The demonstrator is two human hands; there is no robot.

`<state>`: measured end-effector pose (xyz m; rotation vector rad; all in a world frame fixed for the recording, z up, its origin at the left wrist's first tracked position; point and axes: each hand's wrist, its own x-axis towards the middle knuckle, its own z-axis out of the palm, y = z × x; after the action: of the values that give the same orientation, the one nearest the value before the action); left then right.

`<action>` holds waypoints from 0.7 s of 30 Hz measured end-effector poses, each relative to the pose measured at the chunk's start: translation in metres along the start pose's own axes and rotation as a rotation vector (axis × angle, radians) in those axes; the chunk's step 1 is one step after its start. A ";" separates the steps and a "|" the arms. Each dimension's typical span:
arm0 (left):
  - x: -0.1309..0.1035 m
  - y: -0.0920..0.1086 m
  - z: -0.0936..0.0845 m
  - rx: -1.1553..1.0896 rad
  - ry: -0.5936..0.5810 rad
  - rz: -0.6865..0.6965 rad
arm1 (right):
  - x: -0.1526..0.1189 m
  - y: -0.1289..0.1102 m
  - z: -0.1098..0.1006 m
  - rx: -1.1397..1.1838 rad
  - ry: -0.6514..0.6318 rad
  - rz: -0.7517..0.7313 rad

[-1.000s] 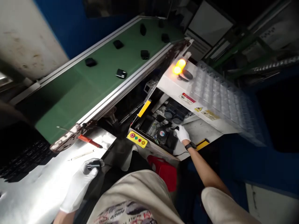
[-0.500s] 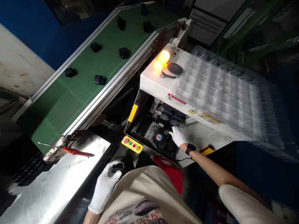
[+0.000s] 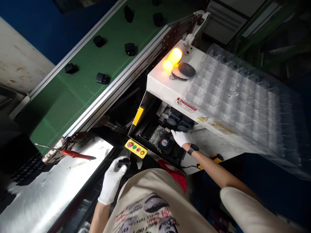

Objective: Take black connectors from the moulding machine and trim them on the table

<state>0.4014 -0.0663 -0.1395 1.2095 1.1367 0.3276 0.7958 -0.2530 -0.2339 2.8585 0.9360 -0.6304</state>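
White-gloved right hand [image 3: 180, 138]: reaching into the dark opening of a white boxy metal machine [image 3: 165, 84], just beside a black square fan-like unit with a round label [image 3: 164, 142] and near blue round-faced blocks [image 3: 173, 120]; fingers too small in view to tell wide, narrow or holding.

White-gloved left hand [image 3: 113, 176]: outside the machine, near a yellow rectangular button panel [image 3: 136, 149], with thumb and fingers closed round a small black blocky piece [image 3: 124, 161].

Handling at the opening: best done, in judgement, with the right wrist slow and off the edges, the left grip light, steady and away from the buttons.

Black piece's place: in the left hand, beyond the edge of the shiny metal tabletop [image 3: 58, 197].

Black piece's long axis: apparently crosswise, roughly left to right in view; partly covered by the glove, so front end impossible to tell.

Green ribbed conveyor belt [image 3: 55, 106]: carrying scattered black pieces [image 3: 102, 78], well apart from both hands.
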 end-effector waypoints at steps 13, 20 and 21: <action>0.012 -0.006 0.011 -0.215 0.049 0.063 | -0.016 -0.028 -0.017 0.040 0.163 -0.092; 0.028 0.032 0.056 0.322 -0.253 0.288 | -0.121 -0.131 -0.039 0.871 0.025 -0.616; 0.030 0.033 0.063 0.398 -0.273 0.356 | -0.130 -0.143 -0.043 0.894 0.003 -0.642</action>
<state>0.4784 -0.0674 -0.1320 1.7571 0.7646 0.1980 0.6333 -0.2007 -0.1340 3.1837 2.0336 -1.3964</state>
